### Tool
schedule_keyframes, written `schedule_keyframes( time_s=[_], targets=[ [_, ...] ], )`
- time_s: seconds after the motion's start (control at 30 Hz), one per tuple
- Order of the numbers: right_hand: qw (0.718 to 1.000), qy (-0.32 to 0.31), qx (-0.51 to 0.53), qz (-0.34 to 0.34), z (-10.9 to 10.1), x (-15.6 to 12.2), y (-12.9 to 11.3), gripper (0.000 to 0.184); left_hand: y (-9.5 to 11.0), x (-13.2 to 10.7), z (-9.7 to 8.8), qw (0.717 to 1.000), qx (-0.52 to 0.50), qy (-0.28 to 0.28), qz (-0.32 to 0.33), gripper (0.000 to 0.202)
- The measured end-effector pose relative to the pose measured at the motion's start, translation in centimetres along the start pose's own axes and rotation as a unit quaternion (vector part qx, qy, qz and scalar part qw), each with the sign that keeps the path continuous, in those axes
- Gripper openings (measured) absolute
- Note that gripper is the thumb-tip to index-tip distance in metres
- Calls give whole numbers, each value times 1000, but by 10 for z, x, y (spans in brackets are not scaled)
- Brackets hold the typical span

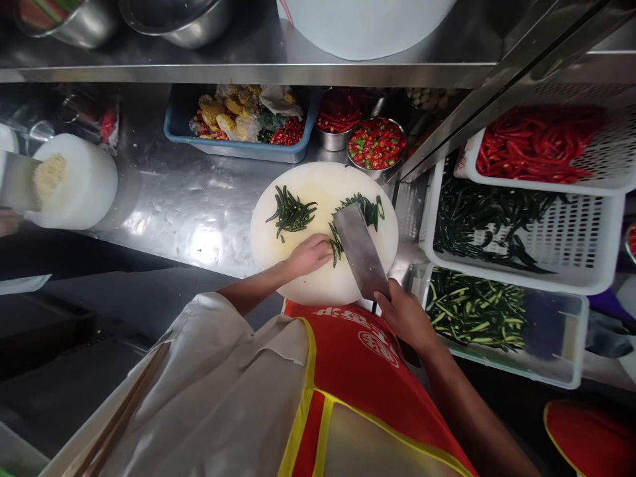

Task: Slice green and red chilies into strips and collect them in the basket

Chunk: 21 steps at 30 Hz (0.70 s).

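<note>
A round white cutting board (322, 278) lies on the steel counter. Green chilies sit on it in two heaps, one at the left (291, 213) and one at the right (366, 209). My left hand (311, 255) is curled, pressing down a few green chilies (336, 244) beside the blade. My right hand (405, 317) grips the handle of a steel cleaver (362, 252), whose blade rests over the board next to my left fingers.
White baskets at the right hold red chilies (536, 142) and green chilies (477, 212); a clear tub (477, 315) holds more green ones. A steel bowl of chopped chilies (376, 144) and a blue tray (243, 122) stand behind. Another person's cleaver (20, 182) lies over a second board at the left.
</note>
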State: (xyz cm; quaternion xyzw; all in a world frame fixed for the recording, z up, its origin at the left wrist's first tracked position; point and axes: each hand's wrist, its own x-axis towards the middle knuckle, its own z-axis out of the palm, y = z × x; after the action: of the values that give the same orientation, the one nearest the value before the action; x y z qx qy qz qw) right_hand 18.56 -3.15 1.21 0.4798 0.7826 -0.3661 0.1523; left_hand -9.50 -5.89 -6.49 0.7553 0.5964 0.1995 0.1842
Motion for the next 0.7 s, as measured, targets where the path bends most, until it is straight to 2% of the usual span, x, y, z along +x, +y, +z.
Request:
schedule_keyframes(
  time_s=[0.1, 0.17, 0.23, 0.33, 0.47, 0.6, 0.7],
  targets=[
    [998, -49, -19, -43, -1, -16, 10, 21, -14, 11, -18, 991, 83, 29, -99, 17],
    [993, -85, -32, -77, 1, -21, 13, 20, -27, 12, -32, 980, 139, 5, -146, 17],
    [990, -101, -40, -88, 3, -21, 14, 20, -38, 6, -43, 973, 170, -30, -155, 15],
    [994, -81, -37, -55, 5, -12, 12, 20, -42, -6, -49, 965, 201, -51, -163, 11],
    [999, -41, -35, -7, 3, 5, 5, 20, -23, -11, -37, 968, 193, -49, -156, 11],
    [999, -22, -35, -9, 0, 15, -2, 21, 9, 0, -6, 989, 101, -26, -101, 14],
    [999, -17, -38, -19, 0, 17, -4, 20, 24, 1, 13, 998, 35, -14, -57, 18]
  ],
)
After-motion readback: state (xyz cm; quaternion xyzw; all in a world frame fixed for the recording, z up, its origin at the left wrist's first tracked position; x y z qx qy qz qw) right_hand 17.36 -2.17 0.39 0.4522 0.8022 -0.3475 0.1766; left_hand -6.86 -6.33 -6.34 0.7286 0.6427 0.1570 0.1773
